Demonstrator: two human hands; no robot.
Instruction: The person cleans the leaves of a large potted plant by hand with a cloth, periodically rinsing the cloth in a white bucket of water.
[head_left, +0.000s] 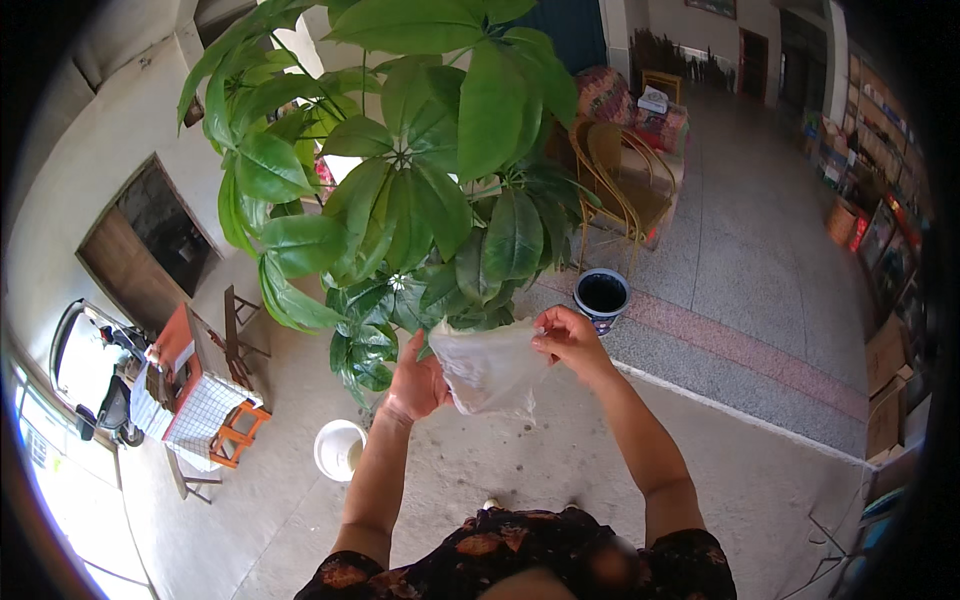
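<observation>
A thin, whitish, slightly see-through cloth (489, 369) hangs spread between my two hands, below the leaves of a large potted-type green plant (409, 161). My right hand (568, 341) pinches its upper right corner between thumb and fingers. At its left edge, my left hand (421, 382) holds it with the thumb pointing up; the other fingers are partly hidden behind the cloth. The lower edge looks frayed and hangs free. Lower leaves of the plant touch or nearly touch the cloth's top edge. The plant's pot and stem base are hidden.
A white bucket (340, 450) stands left of my left forearm. A dark-filled bucket (602, 292) sits beyond my right hand, near a raised floor edge (739, 412). Wicker chair (626, 187) behind it; cloth-covered table (199, 386) and orange stool (240, 433) at left; cardboard boxes (887, 420) at right.
</observation>
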